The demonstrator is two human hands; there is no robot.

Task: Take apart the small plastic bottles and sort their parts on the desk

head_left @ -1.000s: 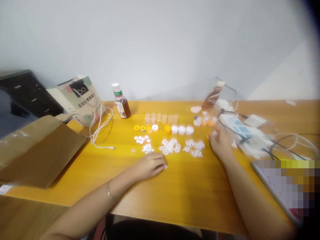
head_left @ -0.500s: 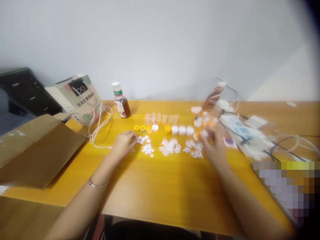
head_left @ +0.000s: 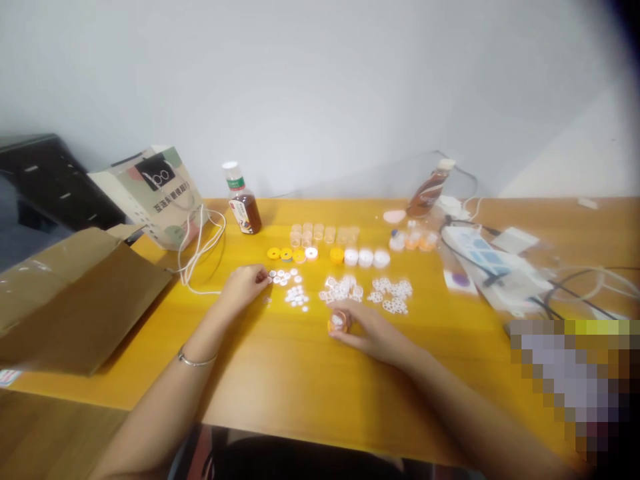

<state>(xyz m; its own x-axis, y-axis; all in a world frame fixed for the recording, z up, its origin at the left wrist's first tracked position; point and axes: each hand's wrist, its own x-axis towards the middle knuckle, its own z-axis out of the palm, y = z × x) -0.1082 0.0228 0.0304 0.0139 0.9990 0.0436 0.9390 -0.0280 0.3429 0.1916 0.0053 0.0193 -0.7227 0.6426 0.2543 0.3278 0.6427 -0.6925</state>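
Note:
My right hand (head_left: 373,330) has its thumb and fingers around a small orange round cap (head_left: 337,323) with a whitish middle, low over the front part of the table. My left hand (head_left: 245,287) rests by the small white rings (head_left: 283,277), fingers curled together; what they pinch, if anything, is hidden. Small white discs (head_left: 297,297) lie just right of the rings. Farther right are two piles of white spoked pieces, a nearer pile (head_left: 343,289) and a right pile (head_left: 393,293). Behind them runs a row of yellow caps (head_left: 287,255) and white caps (head_left: 366,257).
Clear little cups (head_left: 319,232) stand at the back, with orange-based pieces (head_left: 420,241) to their right. One drink bottle (head_left: 245,210) stands left, a brown bottle (head_left: 430,190) right. A cardboard box (head_left: 75,300), paper bag (head_left: 160,200) and power strip (head_left: 495,267) flank the table.
My right hand has come from the cap row at the right to the front middle, bringing the orange cap. My left hand has barely moved and stays beside the white rings.

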